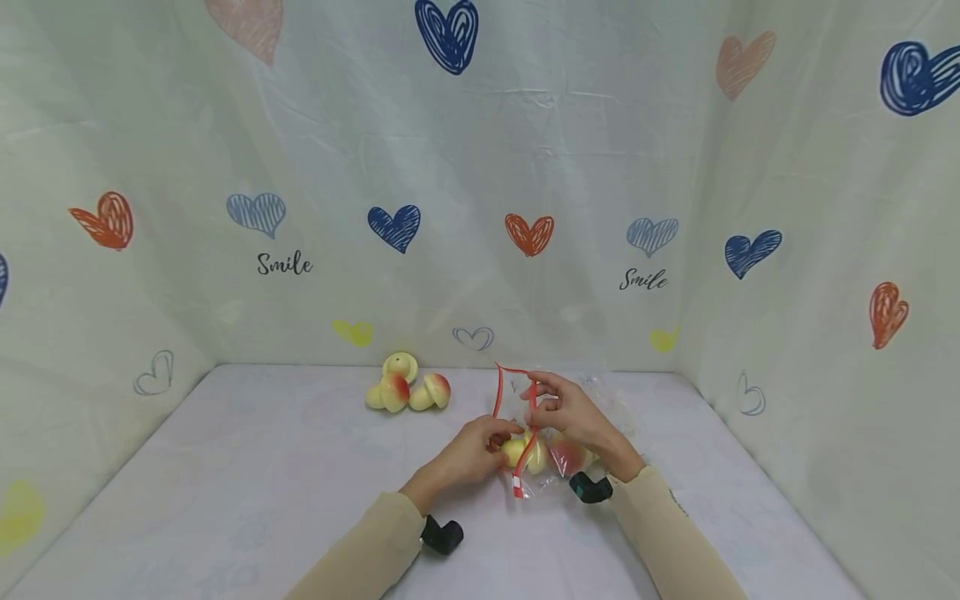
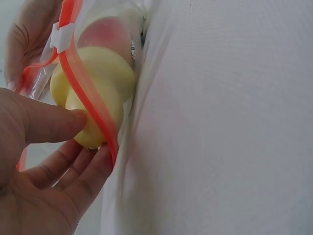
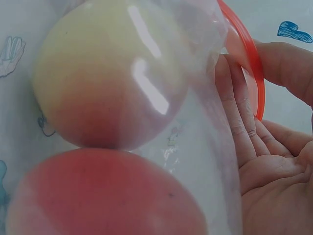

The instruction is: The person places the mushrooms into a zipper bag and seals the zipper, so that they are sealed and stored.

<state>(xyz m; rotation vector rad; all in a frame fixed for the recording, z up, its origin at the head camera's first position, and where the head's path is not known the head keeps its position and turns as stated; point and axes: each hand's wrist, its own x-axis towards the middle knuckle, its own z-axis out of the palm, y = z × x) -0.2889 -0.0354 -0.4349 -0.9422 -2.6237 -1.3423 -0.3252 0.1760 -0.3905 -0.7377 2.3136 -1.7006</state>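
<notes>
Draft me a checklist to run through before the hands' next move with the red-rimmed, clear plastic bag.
1. Mouth of the clear plastic bag open: ok, its red rim spreads into a loop.
2. Right hand holding the red rim: ok, pinched.
3. Yellow, mushroom-shaped piece released by the left hand: not ok, its stem is gripped at the mouth.
4. Small white slider clear of the left hand: ok.
5. Three loose yellow mushroom shapes, two with red caps, apart from the bag: ok.
6. Count of yellow-and-red pieces inside: cannot tell, partly hidden.
</notes>
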